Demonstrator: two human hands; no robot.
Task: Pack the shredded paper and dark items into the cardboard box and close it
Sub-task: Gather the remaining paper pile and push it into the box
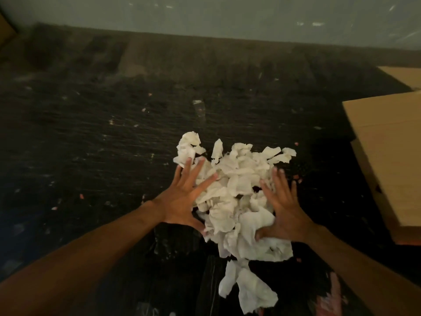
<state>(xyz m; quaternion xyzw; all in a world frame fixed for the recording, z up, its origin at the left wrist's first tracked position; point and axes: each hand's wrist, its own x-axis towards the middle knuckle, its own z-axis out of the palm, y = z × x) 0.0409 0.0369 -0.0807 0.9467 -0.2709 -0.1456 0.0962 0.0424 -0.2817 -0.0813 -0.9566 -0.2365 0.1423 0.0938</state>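
A heap of white torn paper (237, 192) lies on the dark floor in the middle of the view. My left hand (182, 197) presses flat against the heap's left side, fingers spread. My right hand (282, 206) presses against its right side, fingers spread, thumb tucked into the paper. Neither hand has closed around any paper. A shiny black plastic item (182, 252) lies under and in front of the heap, partly covered by it. The cardboard box (391, 156) stands at the right edge, with one flap (403, 78) behind it.
The floor (102, 133) is dark, worn and dotted with small paper scraps. A grey wall (205, 14) runs along the far side. A corner of another cardboard piece (5, 30) shows at the top left. A pinkish blurred thing (330, 295) sits at the bottom right.
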